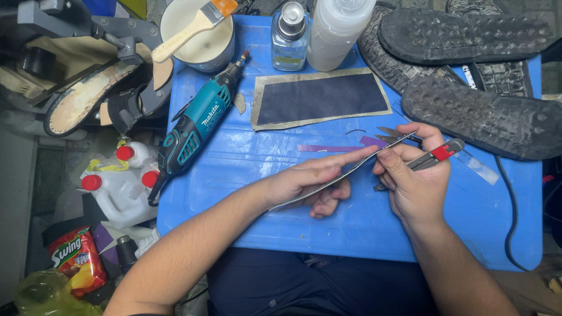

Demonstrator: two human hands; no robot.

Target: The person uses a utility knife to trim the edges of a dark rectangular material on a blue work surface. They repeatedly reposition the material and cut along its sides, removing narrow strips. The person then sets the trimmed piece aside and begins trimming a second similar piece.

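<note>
My left hand (pixel 310 184) holds a long thin grey strip (pixel 345 174) edge-on, fingers stretched along it, over the blue table (pixel 234 205). My right hand (pixel 415 181) grips a utility knife with a red slider (pixel 439 155); its thumb and fingers also pinch the strip's far end. Behind the hands lie a purple strip (pixel 328 148) and small metal scissors (pixel 391 133). A dark rectangular sheet with a pale border (pixel 319 98) lies farther back on the table.
A teal rotary tool (pixel 199 126) lies at the table's left. A white glue pot with a brush (pixel 199 29), a glass bottle (pixel 290 35) and a white squeeze bottle (pixel 336 32) stand at the back. Black shoe soles (pixel 480 111) fill the right. White jugs with red caps (pixel 117 181) and a shoe on a last (pixel 88 93) sit at left.
</note>
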